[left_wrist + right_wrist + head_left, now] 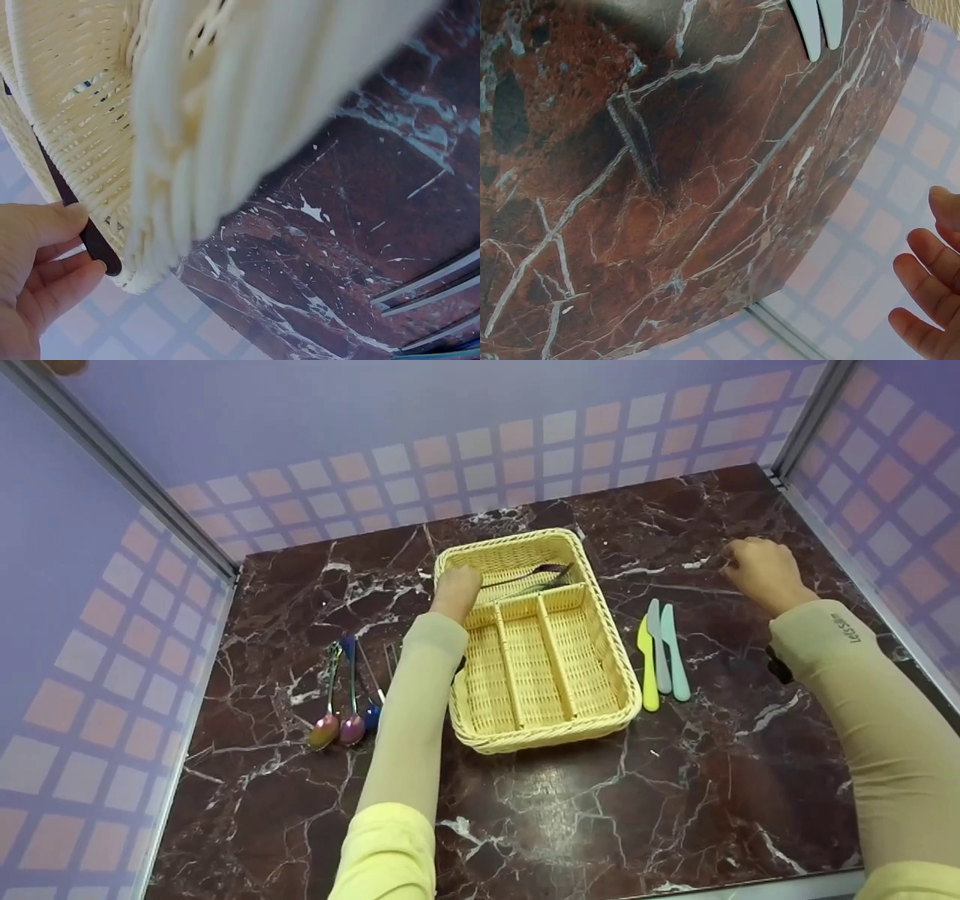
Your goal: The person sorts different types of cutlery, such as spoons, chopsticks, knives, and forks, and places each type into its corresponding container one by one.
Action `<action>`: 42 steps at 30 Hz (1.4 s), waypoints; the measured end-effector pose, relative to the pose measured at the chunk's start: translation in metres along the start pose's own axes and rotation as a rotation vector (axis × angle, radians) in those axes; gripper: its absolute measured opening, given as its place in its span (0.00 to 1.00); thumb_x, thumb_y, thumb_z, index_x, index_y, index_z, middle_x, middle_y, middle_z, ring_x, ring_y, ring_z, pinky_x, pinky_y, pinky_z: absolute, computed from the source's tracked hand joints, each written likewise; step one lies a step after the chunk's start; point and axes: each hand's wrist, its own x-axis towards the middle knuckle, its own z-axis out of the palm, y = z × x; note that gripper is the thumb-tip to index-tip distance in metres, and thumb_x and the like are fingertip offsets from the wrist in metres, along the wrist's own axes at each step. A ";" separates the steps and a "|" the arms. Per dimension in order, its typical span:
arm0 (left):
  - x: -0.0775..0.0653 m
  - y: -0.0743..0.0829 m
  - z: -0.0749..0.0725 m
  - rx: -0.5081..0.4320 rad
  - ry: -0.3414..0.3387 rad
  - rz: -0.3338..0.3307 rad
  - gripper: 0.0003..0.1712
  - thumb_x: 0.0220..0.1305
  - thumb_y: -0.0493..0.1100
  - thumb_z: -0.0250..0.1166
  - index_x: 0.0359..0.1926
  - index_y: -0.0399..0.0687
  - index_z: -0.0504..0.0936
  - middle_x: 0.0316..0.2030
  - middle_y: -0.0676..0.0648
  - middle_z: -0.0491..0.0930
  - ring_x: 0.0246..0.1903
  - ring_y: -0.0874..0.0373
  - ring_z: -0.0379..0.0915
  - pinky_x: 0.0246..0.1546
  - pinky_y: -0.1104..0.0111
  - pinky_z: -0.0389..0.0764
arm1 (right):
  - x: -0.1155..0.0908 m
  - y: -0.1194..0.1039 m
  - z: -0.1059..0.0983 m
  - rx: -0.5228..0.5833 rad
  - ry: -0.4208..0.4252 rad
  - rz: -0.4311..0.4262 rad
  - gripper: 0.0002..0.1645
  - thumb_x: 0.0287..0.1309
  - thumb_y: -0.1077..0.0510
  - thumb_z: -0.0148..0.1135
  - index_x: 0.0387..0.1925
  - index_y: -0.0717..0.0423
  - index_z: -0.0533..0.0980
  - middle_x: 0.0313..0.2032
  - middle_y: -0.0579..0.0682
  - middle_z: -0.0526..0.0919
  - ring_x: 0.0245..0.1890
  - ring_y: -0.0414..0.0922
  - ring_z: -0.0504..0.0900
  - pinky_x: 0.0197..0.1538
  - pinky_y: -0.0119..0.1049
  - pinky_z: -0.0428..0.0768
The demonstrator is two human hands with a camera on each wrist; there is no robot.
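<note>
Sleeves (409,712) are crossing the table (540,825), the left partly hiding some spoons (352,729). These are lying with bowls nearest and handles pointing away. In the left wrist view, metal prongs (431,292) are showing near the basket (551,741). To its right, 3 knives (659,649) are lying close together, blades seemingly away; the kinds are probably sitting apart so each is easy to pick out. Further right, the right hand (763,574) is hovering with fingers bent and apart, nothing visible between them.

The left hand (456,589) is pinching a dark handle (94,246) near its end, thumb and fingers closed on it, at the left of the basket's far part (517,551). That hold is likely leaving the other end free to lie inside.

Dividers are splitting the basket into 4: 3 narrow parts (527,660) nearer, 1 wide part beyond. The wide part is holding dark utensils (551,568), apparently 2, lying crosswise. Behind, a wall (495,457) is standing.
</note>
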 end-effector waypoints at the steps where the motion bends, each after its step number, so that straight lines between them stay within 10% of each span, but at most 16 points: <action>1: -0.006 0.003 -0.015 -0.004 -0.065 -0.008 0.13 0.63 0.31 0.51 0.35 0.45 0.83 0.34 0.45 0.83 0.31 0.50 0.80 0.30 0.58 0.80 | 0.001 0.000 0.000 0.004 -0.001 0.003 0.15 0.51 0.65 0.59 0.40 0.72 0.75 0.33 0.70 0.77 0.34 0.67 0.75 0.39 0.60 0.70; 8: -0.054 0.015 -0.101 -0.088 -0.150 0.012 0.11 0.62 0.31 0.53 0.38 0.39 0.82 0.38 0.42 0.82 0.36 0.48 0.80 0.42 0.58 0.79 | 0.001 0.000 -0.001 0.006 -0.011 -0.003 0.14 0.52 0.64 0.59 0.40 0.71 0.75 0.33 0.69 0.78 0.34 0.65 0.76 0.37 0.59 0.71; 12: -0.045 0.013 -0.087 -0.107 -0.159 0.011 0.11 0.61 0.30 0.54 0.38 0.39 0.82 0.38 0.41 0.82 0.34 0.48 0.80 0.38 0.58 0.80 | 0.000 0.002 -0.001 0.008 -0.014 0.001 0.15 0.53 0.64 0.58 0.41 0.72 0.75 0.34 0.69 0.78 0.35 0.64 0.77 0.37 0.59 0.71; 16: -0.016 0.000 -0.018 -0.083 -0.025 0.020 0.08 0.57 0.30 0.58 0.32 0.43 0.82 0.34 0.43 0.82 0.27 0.50 0.80 0.27 0.59 0.81 | 0.000 0.001 -0.001 0.010 -0.029 0.006 0.15 0.54 0.64 0.58 0.41 0.72 0.75 0.34 0.69 0.78 0.35 0.65 0.76 0.38 0.59 0.71; 19: -0.018 -0.005 -0.014 -0.124 -0.011 0.008 0.07 0.56 0.29 0.58 0.31 0.41 0.81 0.33 0.42 0.82 0.28 0.49 0.79 0.26 0.59 0.81 | 0.000 0.000 -0.002 0.008 -0.034 0.002 0.15 0.53 0.64 0.58 0.40 0.72 0.75 0.33 0.69 0.78 0.34 0.65 0.76 0.37 0.59 0.71; 22: -0.048 -0.001 -0.074 -0.202 -0.134 -0.043 0.09 0.61 0.29 0.54 0.37 0.37 0.81 0.37 0.40 0.82 0.36 0.47 0.80 0.36 0.59 0.81 | 0.001 -0.002 -0.003 0.012 -0.030 -0.001 0.14 0.53 0.64 0.58 0.39 0.72 0.75 0.33 0.69 0.78 0.34 0.65 0.76 0.37 0.59 0.70; 26: -0.074 -0.002 -0.117 -0.295 -0.112 -0.075 0.09 0.62 0.30 0.52 0.37 0.35 0.80 0.37 0.39 0.82 0.39 0.46 0.79 0.40 0.58 0.79 | 0.001 -0.006 -0.005 0.049 -0.033 0.033 0.13 0.54 0.64 0.58 0.39 0.72 0.75 0.34 0.70 0.77 0.34 0.65 0.76 0.36 0.59 0.70; 37: -0.106 -0.018 -0.124 -0.509 0.117 -0.036 0.13 0.61 0.37 0.57 0.45 0.36 0.79 0.43 0.39 0.80 0.43 0.45 0.77 0.45 0.57 0.76 | -0.020 -0.031 -0.012 0.348 -0.052 0.179 0.17 0.56 0.63 0.56 0.44 0.74 0.74 0.40 0.72 0.77 0.28 0.57 0.78 0.30 0.44 0.76; 42: -0.135 -0.014 -0.124 -0.437 0.276 0.043 0.12 0.59 0.37 0.58 0.43 0.36 0.80 0.37 0.39 0.81 0.37 0.44 0.78 0.35 0.56 0.79 | -0.043 -0.036 0.006 0.392 -0.332 0.249 0.15 0.53 0.61 0.58 0.37 0.71 0.75 0.26 0.62 0.79 0.20 0.43 0.74 0.25 0.34 0.75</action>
